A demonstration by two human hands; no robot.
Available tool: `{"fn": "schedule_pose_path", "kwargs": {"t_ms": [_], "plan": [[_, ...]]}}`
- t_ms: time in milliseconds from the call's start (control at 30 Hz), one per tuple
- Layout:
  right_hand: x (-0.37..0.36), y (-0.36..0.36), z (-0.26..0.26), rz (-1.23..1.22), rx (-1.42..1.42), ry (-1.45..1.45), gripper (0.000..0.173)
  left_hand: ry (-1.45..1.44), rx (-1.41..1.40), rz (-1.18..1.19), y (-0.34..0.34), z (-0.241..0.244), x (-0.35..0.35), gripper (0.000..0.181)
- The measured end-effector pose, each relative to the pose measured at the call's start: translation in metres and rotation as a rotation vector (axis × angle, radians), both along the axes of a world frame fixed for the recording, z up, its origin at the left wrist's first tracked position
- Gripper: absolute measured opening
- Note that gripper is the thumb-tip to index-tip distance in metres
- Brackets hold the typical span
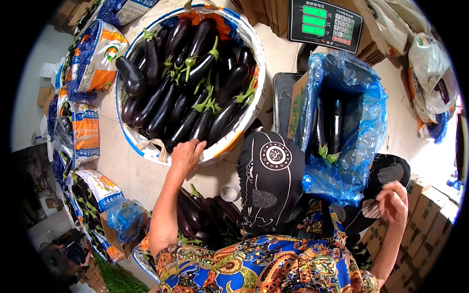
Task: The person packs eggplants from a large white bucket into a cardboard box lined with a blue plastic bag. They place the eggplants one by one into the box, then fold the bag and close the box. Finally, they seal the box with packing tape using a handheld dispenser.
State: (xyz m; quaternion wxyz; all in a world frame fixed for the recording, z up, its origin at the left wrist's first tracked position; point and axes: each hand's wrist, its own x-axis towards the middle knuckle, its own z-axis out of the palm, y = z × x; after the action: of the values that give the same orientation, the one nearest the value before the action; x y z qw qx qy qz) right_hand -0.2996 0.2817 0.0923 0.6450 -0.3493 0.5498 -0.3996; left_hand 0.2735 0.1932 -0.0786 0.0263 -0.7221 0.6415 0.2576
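Note:
My left hand (187,156) is at the near rim of a round lined basket (259,69), its fingers over the end of a dark purple eggplant (200,126). Whether the fingers grip that eggplant cannot be told. Glossy eggplants with green stems fill the basket. My right hand (394,202) hovers by my right knee, fingers loosely bent and holding nothing. Between my knees stands a cardboard box (295,106) lined with a blue plastic bag (370,110). A few eggplants (336,124) lie lengthwise inside it, stems towards me; the far end is in shadow.
The box stands by a scale platform (280,86), with a lit scale display (325,25) beyond. More eggplants (199,212) and a tape roll (230,192) lie near my left leg. Bags of eggplants (86,133) line the left side. Cartons (421,216) are stacked at right.

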Motion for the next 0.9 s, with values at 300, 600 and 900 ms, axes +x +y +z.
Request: {"fn": "schedule_pose_path", "kwargs": {"t_ms": [300, 600, 900], "plan": [[-0.104, 0.112, -0.027, -0.228, 0.284, 0.123, 0.024, -0.279, -0.046, -0.061, -0.045, -0.043, -0.009, 0.058], [-0.031, 0.254, -0.154, 0.664, 1.194, 0.478, 0.033, -0.244, 0.014, 0.015, -0.041, -0.068, -0.013, 0.067], [-0.067, 0.176, -0.198, 0.067, 0.549, 0.883, 0.029, 1.207, -0.306, 0.4, -0.082, 0.082, -0.057, 0.051]]}}
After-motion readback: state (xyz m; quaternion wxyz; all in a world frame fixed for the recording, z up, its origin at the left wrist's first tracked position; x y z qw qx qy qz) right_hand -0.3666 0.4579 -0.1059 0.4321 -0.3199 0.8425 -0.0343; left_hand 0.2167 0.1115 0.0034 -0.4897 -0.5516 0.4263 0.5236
